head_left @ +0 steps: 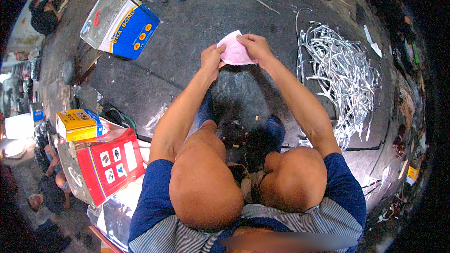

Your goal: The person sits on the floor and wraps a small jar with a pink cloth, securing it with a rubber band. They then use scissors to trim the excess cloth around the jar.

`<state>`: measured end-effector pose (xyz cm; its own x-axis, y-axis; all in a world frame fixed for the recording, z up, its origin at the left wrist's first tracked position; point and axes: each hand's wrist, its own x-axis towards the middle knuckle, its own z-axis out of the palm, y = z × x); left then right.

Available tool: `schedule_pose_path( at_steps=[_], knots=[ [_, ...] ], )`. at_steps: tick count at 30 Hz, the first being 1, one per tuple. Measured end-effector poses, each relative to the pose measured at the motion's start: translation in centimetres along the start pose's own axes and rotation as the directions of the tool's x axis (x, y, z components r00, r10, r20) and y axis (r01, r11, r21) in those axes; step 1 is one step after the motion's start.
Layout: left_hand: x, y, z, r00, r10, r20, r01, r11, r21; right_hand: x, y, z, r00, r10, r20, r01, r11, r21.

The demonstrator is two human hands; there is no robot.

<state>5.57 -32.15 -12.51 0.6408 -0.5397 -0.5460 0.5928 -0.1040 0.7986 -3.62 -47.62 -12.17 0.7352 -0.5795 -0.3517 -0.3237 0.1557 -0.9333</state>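
Note:
Between my two hands, out over the dark mat, is a pale pink piece of thin, soft-looking material [236, 50], rounded along its lower edge. My left hand [212, 60] pinches its left side, thumb on top. Gripping its upper right edge is my right hand [257, 49], also with the thumb on the upper face. The fingers beneath the piece are hidden. Whether it is cloth or foam I cannot tell.
A dark mat [187, 23] covers the floor ahead. To the right lies a tangled heap of shiny silver strips [342, 72]. A blue-and-white tin [123, 26] stands at far left; a yellow tin [79, 125] and a red tin [112, 161] are nearer. Other people [51, 187] sit at left.

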Motion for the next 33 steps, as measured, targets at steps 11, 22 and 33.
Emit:
schedule_pose_path(
  at_steps=[11,22,33],
  knots=[
    [-0.4,-0.1,0.0,1.000,0.018,-0.016,-0.018,1.000,0.014,-0.6,0.3,0.6,0.999,0.000,-0.040,-0.001,0.999,-0.033],
    [1.3,1.4,3.3,0.371,0.854,0.364,-0.836,0.136,0.532,-2.5,1.6,-4.0,0.950,0.276,-0.145,-0.228,0.933,0.279],
    [4.1,-4.1,4.4,0.419,0.879,0.225,-0.844,0.286,0.454,-4.7,1.6,-3.5,0.928,-0.363,-0.086,0.345,0.923,-0.168]
  ],
)
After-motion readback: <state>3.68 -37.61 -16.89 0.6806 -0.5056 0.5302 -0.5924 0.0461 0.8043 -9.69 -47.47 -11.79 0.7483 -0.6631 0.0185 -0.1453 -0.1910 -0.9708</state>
